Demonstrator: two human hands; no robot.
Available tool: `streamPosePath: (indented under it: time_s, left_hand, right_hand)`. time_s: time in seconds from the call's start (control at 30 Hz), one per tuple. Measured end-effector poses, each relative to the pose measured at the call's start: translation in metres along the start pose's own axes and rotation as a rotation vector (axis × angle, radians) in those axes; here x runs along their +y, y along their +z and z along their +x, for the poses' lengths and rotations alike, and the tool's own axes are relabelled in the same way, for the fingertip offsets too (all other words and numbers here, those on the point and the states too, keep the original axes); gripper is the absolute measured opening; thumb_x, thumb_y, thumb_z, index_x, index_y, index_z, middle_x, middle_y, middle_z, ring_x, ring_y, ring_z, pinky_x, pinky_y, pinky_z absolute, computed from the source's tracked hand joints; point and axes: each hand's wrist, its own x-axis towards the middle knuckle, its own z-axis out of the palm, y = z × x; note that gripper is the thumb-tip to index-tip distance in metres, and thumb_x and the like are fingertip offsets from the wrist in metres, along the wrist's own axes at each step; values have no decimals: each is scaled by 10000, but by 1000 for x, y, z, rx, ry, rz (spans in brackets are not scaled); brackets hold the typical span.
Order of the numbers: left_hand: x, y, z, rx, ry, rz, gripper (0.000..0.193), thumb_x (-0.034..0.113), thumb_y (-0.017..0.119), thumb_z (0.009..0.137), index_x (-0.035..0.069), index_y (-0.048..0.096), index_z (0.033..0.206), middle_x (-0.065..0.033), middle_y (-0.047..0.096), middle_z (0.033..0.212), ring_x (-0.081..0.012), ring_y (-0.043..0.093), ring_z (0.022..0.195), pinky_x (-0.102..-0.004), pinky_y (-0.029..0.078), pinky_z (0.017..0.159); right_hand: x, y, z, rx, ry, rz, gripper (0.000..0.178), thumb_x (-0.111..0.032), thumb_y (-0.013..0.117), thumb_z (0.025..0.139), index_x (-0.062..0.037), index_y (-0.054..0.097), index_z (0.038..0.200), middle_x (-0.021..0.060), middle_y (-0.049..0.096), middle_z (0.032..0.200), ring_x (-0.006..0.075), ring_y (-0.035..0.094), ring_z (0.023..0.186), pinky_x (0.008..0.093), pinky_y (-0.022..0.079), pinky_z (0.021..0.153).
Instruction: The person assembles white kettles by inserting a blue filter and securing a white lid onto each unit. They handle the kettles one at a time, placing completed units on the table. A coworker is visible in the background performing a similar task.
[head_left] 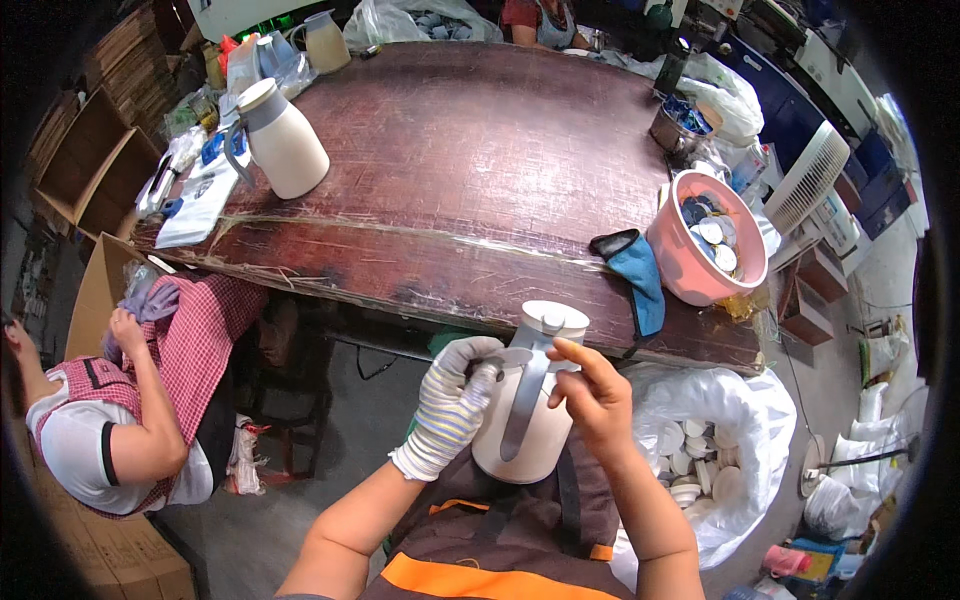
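Observation:
In front of my body stands a cream thermos jug (528, 425) with a grey handle and a white lid, its base down at my apron. My left hand (455, 398), in a striped knit glove, pinches a small pale round disc (516, 357) beside the jug's handle. Bare and close to the handle's other side, my right hand (597, 398) has its thumb and index finger apart, with nothing visible between them. Whether its fingertips touch the jug is unclear.
The wooden table (420, 160) bears another thermos jug (285, 140), a blue glove (637, 280) and a pink bucket (690, 270) of discs. A white plastic sack (765, 430) of round lids stands at right. A co-worker (130, 420) in a checked apron sits at left.

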Motion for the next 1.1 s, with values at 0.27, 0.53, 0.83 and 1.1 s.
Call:
streamPosePath:
  time_s: [0.27, 0.53, 0.83, 1.1]
  left_hand:
    - [17, 11, -4, -30, 94, 53, 332, -86, 590, 842, 67, 575, 1136, -47, 623, 1044, -128, 608, 920, -296, 508, 824]
    - [15, 26, -18, -146, -503, -270, 544, 220, 696, 857, 62, 455, 1319, 9, 567, 861, -52, 528, 636, -190, 419, 504]
    - [0, 7, -23, -16, -313, -208, 502, 118, 690, 862, 18, 470, 1302, 2, 580, 930, -58, 526, 763, -212, 463, 647]
    - [39, 22, -7, -158, 284, 915, 270, 127, 746, 757, 104, 691, 1021, -174, 476, 1303, -305, 604, 1022, -376, 519, 861]
  right_hand:
    - [-21, 14, 15, 49, -501, -877, 366, -68, 750, 747, -67, 645, 1097, 79, 658, 903, 235, 637, 715, 326, 498, 631]
    - [4, -16, 22, 326, -298, -675, 188, -183, 684, 860, -6, 649, 914, 77, 652, 820, 186, 598, 661, 310, 470, 620]
    - [61, -50, -40, 172, 205, 226, 171, -144, 663, 887, 4, 658, 974, 92, 492, 1349, 147, 531, 1123, 304, 432, 938]
    - [41, -33, -45, 93, 291, 546, 151, -101, 664, 869, 14, 664, 967, 133, 411, 1453, 205, 454, 1270, 345, 339, 1066]
